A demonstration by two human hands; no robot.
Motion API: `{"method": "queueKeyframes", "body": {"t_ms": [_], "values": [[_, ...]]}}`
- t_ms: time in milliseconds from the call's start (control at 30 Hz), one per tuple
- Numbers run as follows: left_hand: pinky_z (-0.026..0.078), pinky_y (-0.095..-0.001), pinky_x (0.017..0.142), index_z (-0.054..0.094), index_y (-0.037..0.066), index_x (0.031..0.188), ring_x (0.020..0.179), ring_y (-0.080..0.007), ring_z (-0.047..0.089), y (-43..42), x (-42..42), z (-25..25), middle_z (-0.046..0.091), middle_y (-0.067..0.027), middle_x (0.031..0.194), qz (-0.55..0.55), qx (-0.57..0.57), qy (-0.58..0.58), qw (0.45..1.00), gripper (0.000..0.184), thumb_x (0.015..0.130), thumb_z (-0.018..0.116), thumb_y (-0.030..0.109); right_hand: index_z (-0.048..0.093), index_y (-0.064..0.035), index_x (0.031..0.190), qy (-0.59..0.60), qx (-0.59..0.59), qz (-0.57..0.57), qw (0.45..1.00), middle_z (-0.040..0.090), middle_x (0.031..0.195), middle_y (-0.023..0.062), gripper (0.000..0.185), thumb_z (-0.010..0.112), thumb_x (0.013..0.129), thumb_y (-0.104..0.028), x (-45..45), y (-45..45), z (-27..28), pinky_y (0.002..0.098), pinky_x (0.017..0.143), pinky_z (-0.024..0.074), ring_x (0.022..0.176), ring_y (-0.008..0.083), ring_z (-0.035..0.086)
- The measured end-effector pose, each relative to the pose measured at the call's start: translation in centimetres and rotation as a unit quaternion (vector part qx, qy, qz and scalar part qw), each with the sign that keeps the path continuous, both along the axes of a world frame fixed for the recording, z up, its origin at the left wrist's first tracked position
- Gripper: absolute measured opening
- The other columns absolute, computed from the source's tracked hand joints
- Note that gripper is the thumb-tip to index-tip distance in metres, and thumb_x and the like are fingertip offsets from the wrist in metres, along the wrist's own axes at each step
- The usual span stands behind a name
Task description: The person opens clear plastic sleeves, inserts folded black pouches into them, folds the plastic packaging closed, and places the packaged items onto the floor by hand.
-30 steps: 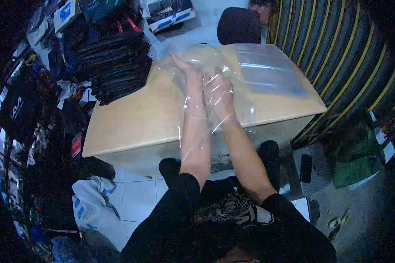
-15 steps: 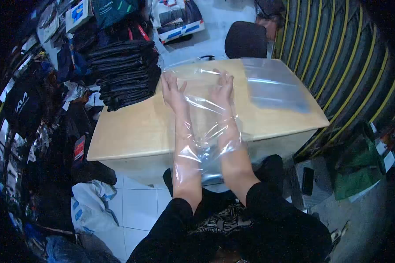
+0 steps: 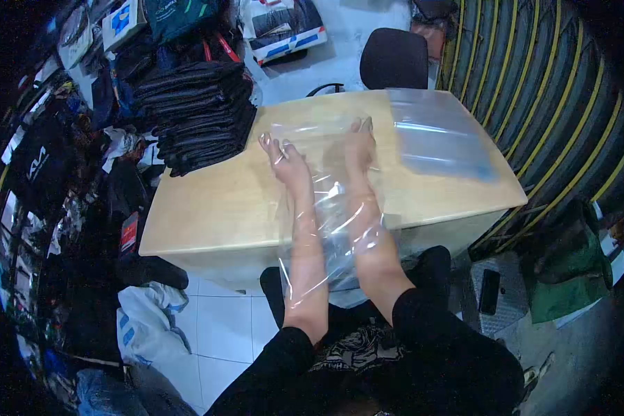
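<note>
A clear plastic bag (image 3: 333, 201) covers both my forearms and hands above the wooden table (image 3: 215, 208). Inside it, toward the left, my left hand (image 3: 288, 163) has its fingers spread. My right hand (image 3: 360, 145) is inside the bag on the other side, its fingers pointing away from me near the far end; they look apart and hold nothing. The bag's closed end lies just around my fingertips, and its open end reaches back along my forearms. A pile of flat clear bags (image 3: 440, 139) lies to the right of my right hand.
A tall stack of folded black items (image 3: 204, 114) stands at the table's left back corner. Behind the table are a black chair (image 3: 394, 59) and a packed bundle (image 3: 284, 31). A phone (image 3: 489, 291) rests on a surface at the lower right, beside a green bag (image 3: 568, 277).
My hands were close together inside the bag, then moved apart sideways. Since then my left hand has shifted slightly right and its fingers have spread. The bag has stretched out between my arms.
</note>
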State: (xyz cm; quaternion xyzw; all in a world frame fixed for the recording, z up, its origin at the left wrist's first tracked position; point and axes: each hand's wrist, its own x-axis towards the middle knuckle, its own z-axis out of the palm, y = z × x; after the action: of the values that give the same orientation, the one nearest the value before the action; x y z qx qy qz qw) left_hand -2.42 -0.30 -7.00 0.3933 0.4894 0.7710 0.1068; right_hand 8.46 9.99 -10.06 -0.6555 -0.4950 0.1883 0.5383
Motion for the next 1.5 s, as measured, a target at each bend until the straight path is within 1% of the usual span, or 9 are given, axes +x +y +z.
{"method": "queueKeyframes", "body": {"t_ms": [100, 300, 567, 733, 833, 1100, 1300, 1433, 1500], "values": [[0.058, -0.0306, 0.061, 0.029, 0.001, 0.14, 0.116, -0.0265, 0.049, -0.8, 0.1, -0.4, 0.028, -0.0144, 0.145, -0.073, -0.039, -0.125, 0.989, 0.054, 0.094, 0.049, 0.019, 0.033, -0.0063, 0.139, -0.231, 0.093, -0.061, 0.966, 0.03, 0.142, 0.0261, 0.06, 0.044, 0.091, -0.042, 0.8, 2.6, -5.0, 0.0485, 0.099, 0.0374, 0.128, 0.0461, 0.029], [0.052, -0.0544, 0.081, 0.029, 0.012, 0.141, 0.121, -0.0354, 0.043, 4.9, -1.3, -4.5, 0.031, -0.0124, 0.142, -0.311, 0.064, -0.339, 0.886, 0.064, 0.094, 0.036, 0.054, 0.009, -0.0027, 0.145, -0.048, 0.086, 0.1, 0.99, 0.019, 0.146, 0.0277, 0.085, 0.043, 0.087, -0.055, 0.1, -2.0, -0.1, 0.0534, 0.107, 0.0225, 0.131, 0.0488, 0.023], [0.043, -0.0534, 0.089, 0.018, 0.016, 0.147, 0.136, -0.0286, 0.02, 5.9, 0.6, -0.8, 0.013, -0.0067, 0.152, -0.224, 0.048, -0.159, 0.96, 0.066, 0.093, 0.045, 0.041, 0.02, -0.0082, 0.145, -0.068, 0.033, 0.084, 0.994, -0.008, 0.145, 0.0353, 0.077, 0.04, 0.089, -0.058, 2.4, -2.3, 1.7, 0.0493, 0.111, 0.0138, 0.135, 0.05, 0.007], [0.042, -0.0504, 0.096, 0.022, 0.012, 0.145, 0.136, -0.0285, 0.021, 5.8, 0.1, -0.9, 0.016, -0.0096, 0.15, -0.302, 0.142, -0.319, 0.887, 0.06, 0.092, 0.05, 0.014, 0.004, -0.0105, 0.147, -0.106, 0.005, 0.14, 0.984, -0.001, 0.145, 0.0356, 0.085, 0.045, 0.087, -0.056, 4.2, -3.8, 2.2, 0.0505, 0.111, 0.0098, 0.136, 0.0491, 0.008], [0.042, -0.0527, 0.096, 0.022, 0.009, 0.145, 0.135, -0.0283, 0.021, 5.5, -0.1, -1.2, 0.016, -0.0131, 0.15, -0.305, 0.188, -0.254, 0.898, 0.061, 0.09, 0.05, 0.007, -0.009, -0.0073, 0.145, -0.069, -0.021, 0.138, 0.988, 0.012, 0.144, 0.0352, 0.095, 0.051, 0.086, -0.052, 4.2, -3.3, 1.5, 0.048, 0.111, 0.0137, 0.135, 0.0482, 0.014], [0.046, -0.0285, 0.09, 0.027, 0.002, 0.142, 0.111, -0.0169, 0.049, 6.4, -3.3, -2.9, 0.029, -0.0144, 0.145, -0.245, 0.084, -0.045, 0.965, 0.062, 0.086, 0.054, 0.003, 0.013, 0.0037, 0.143, -0.1, -0.005, 0.22, 0.97, 0.027, 0.144, 0.0259, 0.082, 0.055, 0.088, -0.038, 6.2, -4.2, 0.0, 0.0334, 0.107, 0.028, 0.133, 0.0333, 0.031], [0.047, -0.0341, 0.09, 0.025, 0.0, 0.142, 0.124, -0.0231, 0.042, 5.7, -2.0, -1.8, 0.025, -0.0156, 0.148, -0.24, 0.036, -0.138, 0.96, 0.063, 0.09, 0.056, 0.02, 0.026, 0.006, 0.139, -0.032, 0.055, 0.188, 0.98, 0.042, 0.136, 0.0244, 0.069, 0.059, 0.084, -0.02, 5.1, -4.8, 0.3, 0.0318, 0.103, 0.0333, 0.125, 0.0316, 0.044], [0.043, -0.0445, 0.098, 0.022, 0.004, 0.144, 0.134, -0.0296, 0.028, 4.3, -0.2, -0.5, 0.019, -0.0177, 0.149, -0.251, 0.082, -0.254, 0.93, 0.063, 0.091, 0.053, 0.019, 0.019, 0.0122, 0.137, -0.072, 0.223, 0.048, 0.971, 0.034, 0.133, 0.0364, 0.084, 0.067, 0.076, -0.019, 3.5, -5.1, 0.2, 0.0412, 0.091, 0.0442, 0.113, 0.0424, 0.05], [0.042, -0.0473, 0.098, 0.022, 0.005, 0.144, 0.135, -0.03, 0.025, 4.8, 0.0, -1.3, 0.019, -0.0178, 0.148, -0.263, 0.126, -0.274, 0.916, 0.062, 0.091, 0.051, 0.018, 0.003, 0.0038, 0.143, -0.072, 0.074, 0.092, 0.99, 0.01, 0.145, 0.0337, 0.094, 0.065, 0.075, -0.015, 4.4, -5.8, 1.0, 0.0433, 0.098, 0.0386, 0.121, 0.0438, 0.042]]}}
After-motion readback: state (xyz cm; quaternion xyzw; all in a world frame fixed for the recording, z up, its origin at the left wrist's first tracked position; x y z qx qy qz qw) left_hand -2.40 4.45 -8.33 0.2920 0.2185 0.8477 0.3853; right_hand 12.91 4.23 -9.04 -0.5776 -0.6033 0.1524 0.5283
